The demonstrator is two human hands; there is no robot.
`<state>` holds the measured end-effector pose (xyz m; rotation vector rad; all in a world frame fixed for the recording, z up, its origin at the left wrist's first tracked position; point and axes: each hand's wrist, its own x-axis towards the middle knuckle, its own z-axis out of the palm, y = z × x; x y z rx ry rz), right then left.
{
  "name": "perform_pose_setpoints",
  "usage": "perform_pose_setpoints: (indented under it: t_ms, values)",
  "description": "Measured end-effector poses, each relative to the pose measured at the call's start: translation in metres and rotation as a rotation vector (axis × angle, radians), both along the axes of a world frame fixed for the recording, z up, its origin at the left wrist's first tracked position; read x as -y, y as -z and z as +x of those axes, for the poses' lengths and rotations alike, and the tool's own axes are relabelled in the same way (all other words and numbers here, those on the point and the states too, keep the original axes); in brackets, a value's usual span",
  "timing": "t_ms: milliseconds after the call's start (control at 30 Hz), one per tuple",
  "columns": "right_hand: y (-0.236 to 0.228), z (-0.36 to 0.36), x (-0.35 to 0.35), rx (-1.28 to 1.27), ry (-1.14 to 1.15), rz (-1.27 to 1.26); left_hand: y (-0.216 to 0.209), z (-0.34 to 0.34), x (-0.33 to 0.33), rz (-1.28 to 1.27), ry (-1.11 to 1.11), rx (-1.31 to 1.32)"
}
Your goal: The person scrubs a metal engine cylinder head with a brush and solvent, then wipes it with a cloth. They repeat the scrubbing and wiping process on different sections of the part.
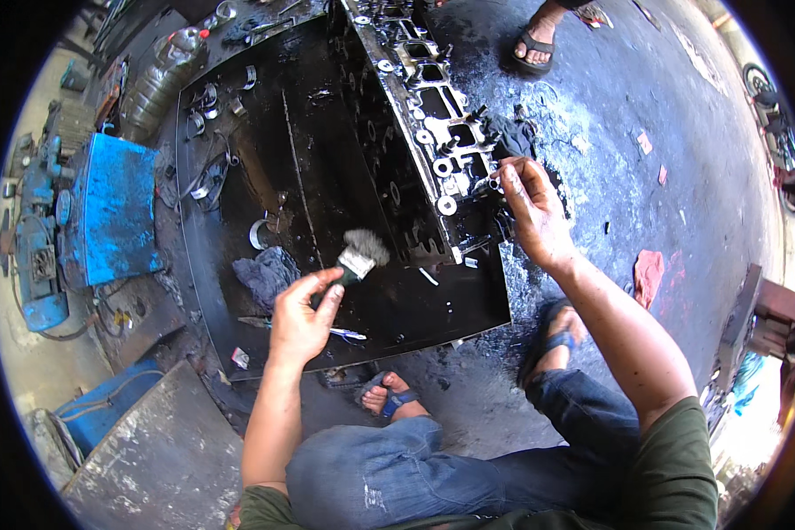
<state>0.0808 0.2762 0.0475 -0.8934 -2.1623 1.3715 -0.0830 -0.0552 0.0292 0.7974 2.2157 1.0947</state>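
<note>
With the left hand [302, 322], hold the small dark-handled brush with a pale ferrule and bushy grey bristles [364, 250] as now, thumb and fingers pressed together round the handle. Find it above the black, oil-stained metal tray [397, 309], just left of the near end of the long grey metal engine casting with a row of square openings [405, 104]. Best, probably, to lead with the bristle tips in short, light strokes. With the right hand [536, 215], beside the casting's near end, note thumb and forefinger drawn close at the tips; impossible to tell for certain what, if anything, between them.

Around, from the left: a blue boxy metal machine [119, 208]; a clear, ribbed plastic bottle [155, 87]; a crumpled grey-blue cloth [267, 276], near the left hand and liable to snag a sweep that way; a slim white-and-blue pen [348, 334]; a rumpled black cloth [512, 137], close above the right fingers and likely in the way there; another person's sandalled foot [536, 46]; a crumpled red cloth [648, 276], well apart on the floor
</note>
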Motion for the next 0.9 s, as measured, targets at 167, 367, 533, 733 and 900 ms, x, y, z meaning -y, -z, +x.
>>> perform_pose_setpoints:
  t_ms: [167, 367, 533, 733, 900]
  values:
    - [0.015, -0.016, 0.020, -0.134, 0.215, -0.013, -0.096, -0.011, -0.048, 0.119, 0.285, -0.238]
    - [0.022, -0.029, 0.029, -0.316, 0.337, -0.092, -0.138, -0.024, -0.114, -0.137, 0.373, -0.786]
    - [0.020, -0.027, 0.033, -0.385, 0.367, -0.054, -0.176, 0.000, -0.140, -0.100, 0.738, -0.852]
    - [0.020, -0.024, 0.032, -0.435, 0.310, -0.075, -0.187, 0.012, -0.168, -0.330, 0.706, -1.072]
    - [0.018, -0.009, 0.026, -0.419, 0.159, -0.009, -0.190, 0.009, -0.160, -0.428, 0.643, -1.117]
